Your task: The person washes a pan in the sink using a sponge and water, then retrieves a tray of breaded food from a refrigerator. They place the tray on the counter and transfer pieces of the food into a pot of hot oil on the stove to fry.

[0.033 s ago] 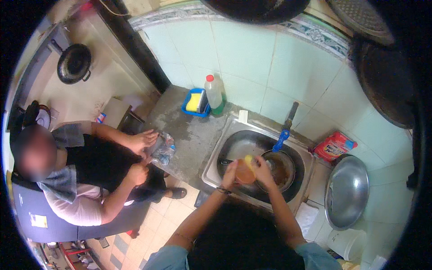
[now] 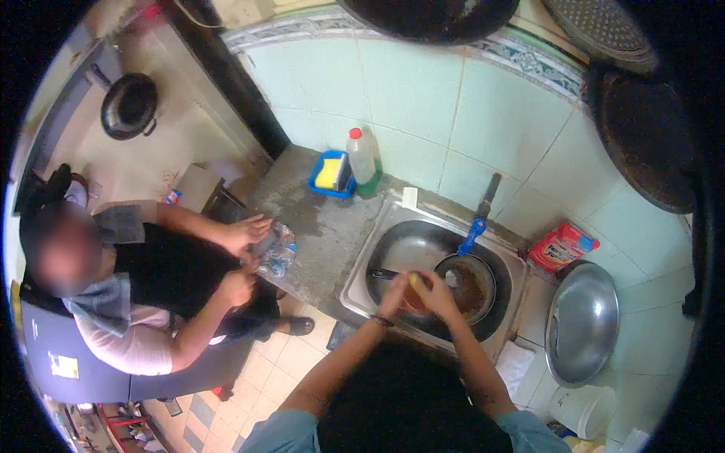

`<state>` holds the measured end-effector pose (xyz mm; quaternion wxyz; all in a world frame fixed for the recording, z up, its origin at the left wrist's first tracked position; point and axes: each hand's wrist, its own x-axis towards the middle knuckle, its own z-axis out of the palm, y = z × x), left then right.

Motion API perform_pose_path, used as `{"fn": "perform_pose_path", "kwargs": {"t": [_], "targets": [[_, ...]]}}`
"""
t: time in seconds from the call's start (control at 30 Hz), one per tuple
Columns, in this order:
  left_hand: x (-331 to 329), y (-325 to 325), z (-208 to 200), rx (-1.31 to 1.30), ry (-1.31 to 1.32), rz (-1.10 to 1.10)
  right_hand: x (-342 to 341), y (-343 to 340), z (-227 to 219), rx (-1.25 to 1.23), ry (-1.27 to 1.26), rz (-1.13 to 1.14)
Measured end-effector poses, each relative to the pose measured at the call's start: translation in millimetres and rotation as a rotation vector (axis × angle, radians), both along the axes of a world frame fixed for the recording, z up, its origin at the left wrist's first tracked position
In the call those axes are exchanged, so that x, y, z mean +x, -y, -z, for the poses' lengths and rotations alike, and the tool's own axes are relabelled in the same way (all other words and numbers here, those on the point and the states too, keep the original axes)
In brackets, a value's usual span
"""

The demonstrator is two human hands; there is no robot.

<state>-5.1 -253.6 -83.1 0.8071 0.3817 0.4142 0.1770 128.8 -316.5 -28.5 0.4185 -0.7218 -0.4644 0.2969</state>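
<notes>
Brown bowl (image 2: 412,301), 1 in count, sits between 2 hands over the sink (image 2: 356,283) at about 8 o'clock; it looks light, stiff and probably slippery when wet, best held by its rim. The left hand (image 2: 391,298) curls around its 9 o'clock side, while the right hand (image 2: 439,297) pinches 1 yellow sponge (image 2: 414,279), seemingly against it; 1 dark pan (image 2: 494,291) lies at 3 o'clock.

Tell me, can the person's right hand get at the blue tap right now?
Probably yes: the right hand is over the sink, near the blue tap, with nothing visible between them. It seems busy with a small yellow thing, though.
</notes>
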Motion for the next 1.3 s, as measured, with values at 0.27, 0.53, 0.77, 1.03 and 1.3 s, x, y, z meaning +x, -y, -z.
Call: {"fn": "perform_pose_path", "kwargs": {"t": [0.27,0.53,0.77,1.03,1.3], "targets": [[30,36,19,0.283,0.081,0.222,-5,54,2,-0.690,0.417,-0.150],[20,16,-15,0.196,0.007,0.090,-1,38,10,-0.242,0.524,-0.120],[9,14,-31,0.092,0.085,0.002,-4,36,-15,-0.100,0.553,-0.438],[8,-3,-26,-0.016,0.193,0.118,4,57,-7,0.031,0.178,-0.366],[-2,24,0,0.114,-0.049,0.507,46,36,13,0.017,-0.946,0.197]]}}
